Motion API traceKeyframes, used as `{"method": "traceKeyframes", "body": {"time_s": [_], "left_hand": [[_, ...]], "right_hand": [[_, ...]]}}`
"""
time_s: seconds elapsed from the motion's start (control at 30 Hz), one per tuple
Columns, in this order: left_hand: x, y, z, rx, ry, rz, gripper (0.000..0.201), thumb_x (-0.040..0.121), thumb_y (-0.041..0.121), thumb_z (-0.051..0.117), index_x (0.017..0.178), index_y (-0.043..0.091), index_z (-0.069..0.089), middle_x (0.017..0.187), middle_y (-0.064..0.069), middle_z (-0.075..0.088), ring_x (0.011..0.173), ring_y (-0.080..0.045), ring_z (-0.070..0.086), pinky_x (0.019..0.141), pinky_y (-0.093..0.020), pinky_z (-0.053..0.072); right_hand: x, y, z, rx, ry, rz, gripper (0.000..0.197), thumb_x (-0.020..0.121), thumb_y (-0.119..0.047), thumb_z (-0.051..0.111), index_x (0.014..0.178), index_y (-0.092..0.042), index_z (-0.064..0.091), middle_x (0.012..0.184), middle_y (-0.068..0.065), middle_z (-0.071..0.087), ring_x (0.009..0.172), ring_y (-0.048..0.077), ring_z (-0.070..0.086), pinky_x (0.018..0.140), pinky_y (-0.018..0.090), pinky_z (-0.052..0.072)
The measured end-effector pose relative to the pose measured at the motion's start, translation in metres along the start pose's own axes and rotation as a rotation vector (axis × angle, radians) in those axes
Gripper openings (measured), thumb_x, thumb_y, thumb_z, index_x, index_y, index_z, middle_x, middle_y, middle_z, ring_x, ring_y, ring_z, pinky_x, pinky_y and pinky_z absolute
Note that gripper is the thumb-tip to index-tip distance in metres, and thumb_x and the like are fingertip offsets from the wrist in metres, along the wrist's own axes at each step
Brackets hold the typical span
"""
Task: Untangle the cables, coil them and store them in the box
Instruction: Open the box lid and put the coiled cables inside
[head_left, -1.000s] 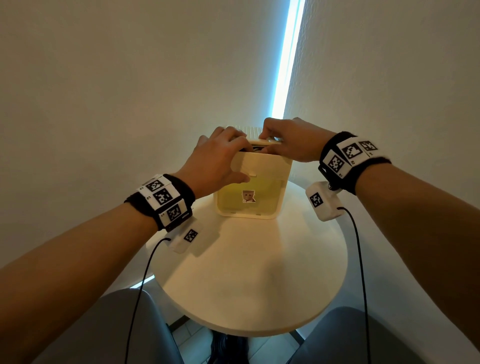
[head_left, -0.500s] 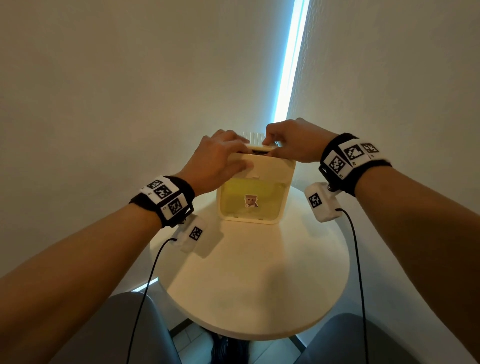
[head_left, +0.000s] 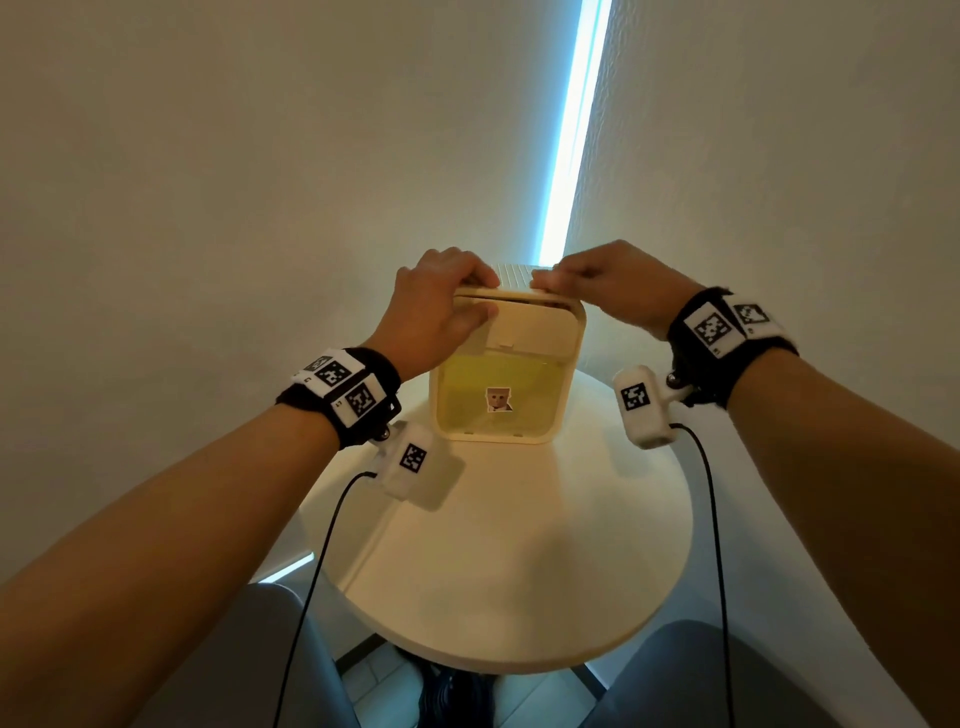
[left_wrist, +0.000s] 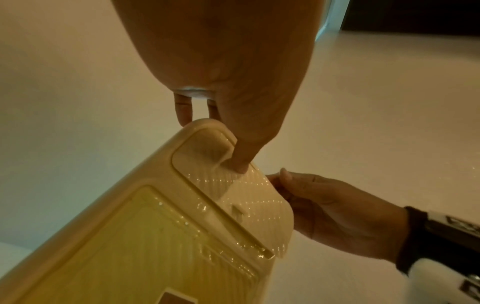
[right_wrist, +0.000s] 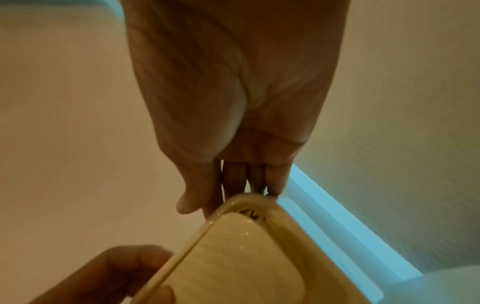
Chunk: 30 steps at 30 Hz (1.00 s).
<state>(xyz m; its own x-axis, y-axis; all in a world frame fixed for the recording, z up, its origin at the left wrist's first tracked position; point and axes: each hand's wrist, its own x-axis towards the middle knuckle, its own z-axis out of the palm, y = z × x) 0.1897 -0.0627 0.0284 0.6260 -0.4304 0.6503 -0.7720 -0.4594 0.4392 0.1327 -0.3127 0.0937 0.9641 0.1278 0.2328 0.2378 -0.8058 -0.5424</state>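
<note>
A cream box (head_left: 498, 384) with a yellow translucent front stands at the back of the round table (head_left: 519, 561). Its lid (head_left: 519, 299) lies on top with a thin dark gap under the front edge. My left hand (head_left: 447, 301) grips the lid's left corner, fingers curled over the top and thumb (left_wrist: 241, 156) pressing the front flap (left_wrist: 249, 205). My right hand (head_left: 571, 283) grips the right corner, fingers (right_wrist: 257, 181) curled over the rim. No cable shows on the table. The box's inside is hidden.
The table stands in a corner, with plain walls close on the left and right and a bright light strip (head_left: 571, 140) between them. Black leads (head_left: 322, 561) hang from both wrist cameras. My knees (head_left: 249, 654) sit under the table's near edge.
Both hands have slid apart from the middle of the lid to its two corners. The gap under the lid has narrowed.
</note>
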Motion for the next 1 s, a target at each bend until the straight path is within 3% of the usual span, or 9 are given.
{"method": "traceKeyframes", "body": {"time_s": [0.1, 0.17, 0.33, 0.47, 0.57, 0.63, 0.8, 0.87, 1.0], "left_hand": [[-0.002, 0.001, 0.005, 0.015, 0.025, -0.023, 0.03, 0.088, 0.04, 0.069, 0.114, 0.025, 0.07, 0.111, 0.01, 0.066, 0.109, -0.015, 0.054, 0.101, -0.049, 0.038], [-0.004, 0.002, 0.007, 0.021, 0.028, -0.023, 0.034, 0.087, 0.044, 0.072, 0.116, 0.025, 0.07, 0.114, 0.009, 0.064, 0.111, -0.015, 0.053, 0.097, -0.043, 0.034], [-0.004, 0.004, 0.007, 0.008, 0.058, -0.042, 0.027, 0.086, 0.034, 0.074, 0.11, 0.024, 0.068, 0.111, 0.008, 0.064, 0.11, -0.018, 0.054, 0.097, -0.046, 0.035], [-0.004, 0.007, 0.015, -0.01, 0.089, -0.053, 0.024, 0.085, 0.033, 0.073, 0.108, 0.025, 0.068, 0.108, 0.012, 0.061, 0.107, -0.016, 0.053, 0.095, -0.047, 0.035], [-0.012, 0.003, 0.021, -0.09, 0.161, -0.1, 0.025, 0.089, 0.028, 0.07, 0.113, 0.026, 0.067, 0.115, 0.009, 0.061, 0.111, -0.016, 0.056, 0.099, -0.051, 0.04], [-0.023, 0.003, 0.025, -0.208, 0.267, -0.175, 0.028, 0.095, 0.026, 0.07, 0.122, 0.027, 0.064, 0.125, 0.007, 0.06, 0.119, -0.017, 0.057, 0.104, -0.051, 0.047], [-0.064, -0.001, 0.034, -0.709, 0.255, -0.696, 0.047, 0.108, 0.055, 0.049, 0.14, 0.023, 0.062, 0.138, 0.007, 0.065, 0.128, -0.009, 0.06, 0.114, -0.044, 0.049], [-0.085, -0.003, 0.042, -0.784, 0.163, -0.748, 0.059, 0.108, 0.066, 0.037, 0.135, 0.024, 0.068, 0.135, 0.004, 0.071, 0.129, -0.013, 0.063, 0.116, -0.047, 0.045], [-0.1, 0.006, 0.051, -0.805, 0.178, -0.767, 0.052, 0.115, 0.047, 0.03, 0.122, 0.021, 0.075, 0.118, 0.005, 0.078, 0.114, -0.005, 0.07, 0.102, -0.026, 0.048]], "right_hand": [[-0.015, 0.013, 0.019, 0.018, -0.029, 0.03, 0.043, 0.091, -0.049, 0.079, 0.131, -0.038, 0.067, 0.131, -0.007, 0.066, 0.117, 0.014, 0.063, 0.104, 0.036, 0.052], [-0.021, 0.019, 0.034, 0.092, 0.048, 0.035, 0.049, 0.087, -0.042, 0.083, 0.133, -0.043, 0.064, 0.136, -0.008, 0.065, 0.117, 0.021, 0.065, 0.104, 0.043, 0.055], [-0.021, 0.014, 0.046, 0.054, 0.248, -0.009, 0.04, 0.087, -0.026, 0.084, 0.125, -0.03, 0.072, 0.119, -0.003, 0.07, 0.103, 0.019, 0.066, 0.075, 0.003, 0.048], [-0.023, 0.019, 0.055, 0.041, 0.339, -0.035, 0.037, 0.088, -0.023, 0.081, 0.124, -0.025, 0.073, 0.121, 0.004, 0.075, 0.101, 0.027, 0.071, 0.088, 0.032, 0.059], [-0.027, 0.023, 0.059, 0.12, 0.365, -0.02, 0.04, 0.095, -0.022, 0.076, 0.134, -0.026, 0.071, 0.137, 0.001, 0.07, 0.12, 0.018, 0.067, 0.1, 0.024, 0.055], [-0.032, 0.029, 0.065, 0.222, 0.395, 0.023, 0.044, 0.1, -0.026, 0.071, 0.143, -0.024, 0.063, 0.146, -0.002, 0.064, 0.129, 0.008, 0.059, 0.104, 0.017, 0.05], [-0.057, 0.043, 0.104, 0.488, 0.426, 0.329, 0.044, 0.105, -0.052, 0.054, 0.128, -0.017, 0.067, 0.12, 0.001, 0.074, 0.112, 0.02, 0.07, 0.101, 0.052, 0.058], [-0.069, 0.043, 0.12, 0.601, 0.39, 0.423, 0.047, 0.105, -0.06, 0.048, 0.12, -0.021, 0.07, 0.115, -0.003, 0.074, 0.109, 0.017, 0.07, 0.1, 0.048, 0.058], [-0.084, 0.038, 0.139, 0.732, 0.298, 0.407, 0.03, 0.107, -0.041, 0.05, 0.13, -0.031, 0.068, 0.122, -0.012, 0.074, 0.112, 0.007, 0.069, 0.091, 0.028, 0.054]]}}
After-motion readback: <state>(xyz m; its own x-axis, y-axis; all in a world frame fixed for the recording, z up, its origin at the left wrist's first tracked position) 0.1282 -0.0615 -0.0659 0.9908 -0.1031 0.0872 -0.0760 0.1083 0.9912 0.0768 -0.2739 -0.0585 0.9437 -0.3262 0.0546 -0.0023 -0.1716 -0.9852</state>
